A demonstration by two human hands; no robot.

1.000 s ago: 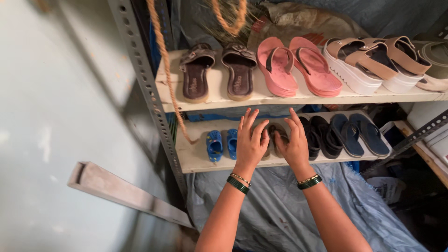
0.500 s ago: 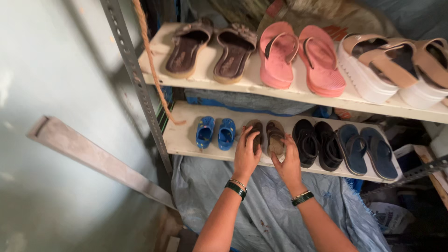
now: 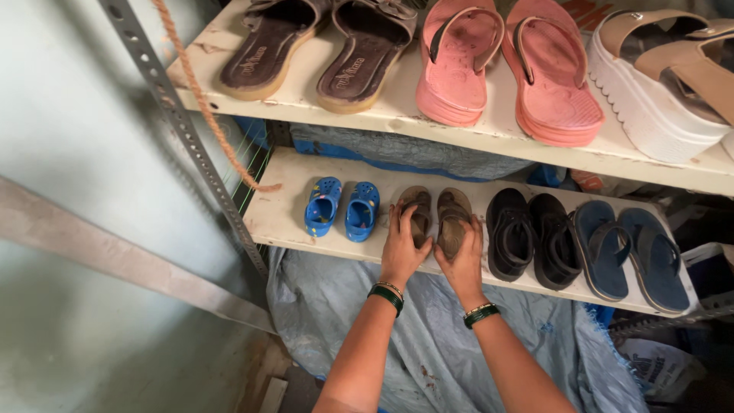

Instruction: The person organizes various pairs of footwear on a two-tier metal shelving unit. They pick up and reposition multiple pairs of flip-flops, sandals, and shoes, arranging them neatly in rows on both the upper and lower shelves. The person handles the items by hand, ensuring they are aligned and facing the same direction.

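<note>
My left hand (image 3: 404, 248) lies on the heel of the left brown sandal (image 3: 418, 208) on the lower shelf (image 3: 267, 222). Beside it, my right hand (image 3: 463, 260) covers the heel of the right brown sandal (image 3: 454, 216). Both sandals lie flat, side by side, toes pointing to the back. Each wrist wears green and gold bangles. A pair of small blue clogs (image 3: 342, 208) stands just left of my hands. Black sandals (image 3: 527, 235) sit to the right.
Dark blue sandals (image 3: 631, 248) lie at the right end of the lower shelf. The upper shelf (image 3: 489, 134) holds brown slippers (image 3: 321, 46), pink sandals (image 3: 505, 65) and white platform sandals (image 3: 665, 76). A perforated metal post (image 3: 187, 138), an orange rope (image 3: 202, 103) and a grey tarp (image 3: 436, 344) are close by.
The view has moved closer and lower onto the shelves. My hands have slid back from the middle of the brown sandals to their heels.
</note>
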